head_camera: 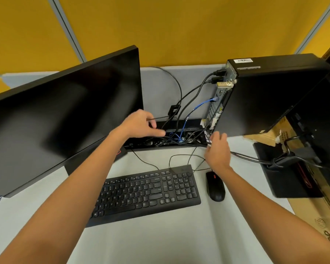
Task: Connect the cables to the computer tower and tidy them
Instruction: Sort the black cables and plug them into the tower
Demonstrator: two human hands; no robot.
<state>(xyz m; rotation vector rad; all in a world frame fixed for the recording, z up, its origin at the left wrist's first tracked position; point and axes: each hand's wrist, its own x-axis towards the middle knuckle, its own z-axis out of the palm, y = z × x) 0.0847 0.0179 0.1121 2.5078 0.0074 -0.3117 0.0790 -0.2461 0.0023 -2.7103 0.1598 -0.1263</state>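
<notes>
The black computer tower point(265, 96) stands upright at the back right of the desk, its rear panel point(220, 96) turned towards the middle. Two black cables point(198, 88), a silver connector point(225, 84) and a blue network cable point(203, 101) are plugged into that panel. They run down into the open cable tray point(179, 128) at the desk's back edge. My left hand point(141, 124) is over the tray's left end and pinches a thin black cable point(161, 117). My right hand point(218, 151) hovers with relaxed fingers at the tower's lower front corner, beside white tags.
A large monitor point(65, 111) fills the left. A keyboard point(147, 191) and a mouse point(215, 187) lie in front, their thin cords looping behind them. A second monitor's stand point(286, 168) with bundled cables and a cardboard box point(316, 212) crowd the right. Yellow partitions stand behind.
</notes>
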